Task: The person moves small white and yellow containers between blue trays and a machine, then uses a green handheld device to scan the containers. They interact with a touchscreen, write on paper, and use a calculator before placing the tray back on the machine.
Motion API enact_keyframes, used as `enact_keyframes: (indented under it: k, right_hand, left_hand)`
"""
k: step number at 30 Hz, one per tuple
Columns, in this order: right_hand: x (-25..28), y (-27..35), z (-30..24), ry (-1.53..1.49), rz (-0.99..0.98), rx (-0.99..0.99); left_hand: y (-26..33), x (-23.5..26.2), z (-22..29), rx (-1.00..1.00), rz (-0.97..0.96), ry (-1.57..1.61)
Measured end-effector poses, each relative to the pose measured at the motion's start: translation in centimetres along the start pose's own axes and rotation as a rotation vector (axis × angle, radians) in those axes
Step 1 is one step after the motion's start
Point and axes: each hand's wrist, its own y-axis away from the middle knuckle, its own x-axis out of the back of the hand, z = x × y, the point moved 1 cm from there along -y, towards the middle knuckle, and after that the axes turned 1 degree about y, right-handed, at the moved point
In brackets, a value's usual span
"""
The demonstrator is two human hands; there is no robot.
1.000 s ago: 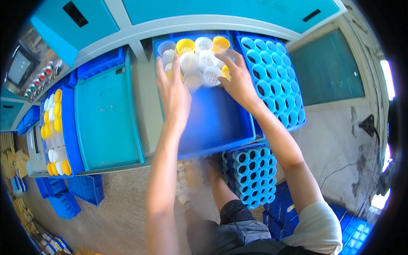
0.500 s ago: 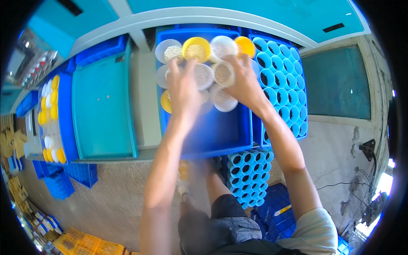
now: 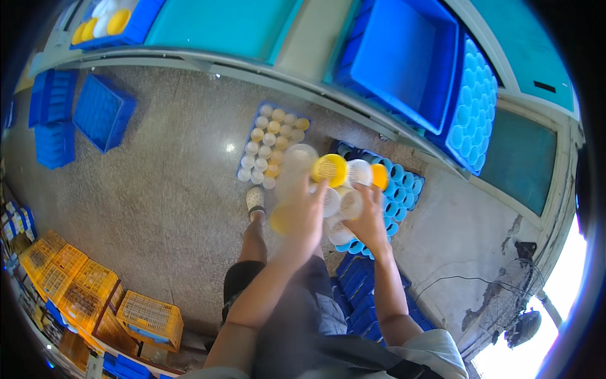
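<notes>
Several white and yellow cups are squeezed together in a bunch between my two hands, held in the air before my legs. Among them are a yellow cup (image 3: 330, 170) and a white cup (image 3: 360, 172); motion blurs those on the left. My left hand (image 3: 304, 218) presses the bunch from the left, its fingers curved round the near cups. On the other side my right hand (image 3: 371, 221) grips it with fingers bent. Below, on the floor, stand a tray of white and yellow cups (image 3: 270, 142) and a crate of light blue cups (image 3: 407, 189), partly hidden by the bunch.
A blue crate (image 3: 401, 54) rests on the bench beside a rack of light blue cups (image 3: 472, 107) and a teal tray (image 3: 221, 28). Blue crates (image 3: 104, 114) lie on the left floor. Orange crates (image 3: 69, 271) stand lower left; blue crates (image 3: 356, 287) sit by my legs.
The bunch of cups has left the blue crate on the bench, which now shows its bare inside. Both hands have carried it toward me over the floor, and the view has turned downward.
</notes>
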Motion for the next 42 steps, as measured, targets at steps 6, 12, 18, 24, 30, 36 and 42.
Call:
enact_keyframes:
  k: [6,12,18,24,30,36,42]
  right_hand:
    - [-21.2,-11.3,11.3,-0.134,-0.052,-0.069]
    - [-37.4,-26.8,21.7,-0.104,0.104,-0.051]
    - [-43.1,-32.0,28.0,0.008,0.007,-0.050]
    - [-42.6,-33.7,25.7,0.170,-0.273,-0.059]
    - [-34.6,-25.1,23.2,0.045,-0.037,-0.053]
    - [-7.9,-6.2,14.4,-0.346,0.272,-0.124]
    - [20.7,-3.6,17.6,-0.018,0.801,-0.017]
  left_hand:
    - [-7.6,-11.2,-18.5,0.112,-0.046,-0.094]
    - [-20.9,-22.5,-34.3,-0.017,0.033,-0.057]
    - [-26.1,-27.2,-41.4,-0.016,0.062,-0.154]
    - [-28.1,-27.0,-40.8,0.107,-0.188,-0.121]
    - [-21.5,-24.3,-33.2,0.073,-0.089,-0.138]
    - [-11.3,-13.0,-5.1,-0.264,-0.223,0.086]
    - [-17.2,-10.1,22.7,-0.810,0.044,0.370]
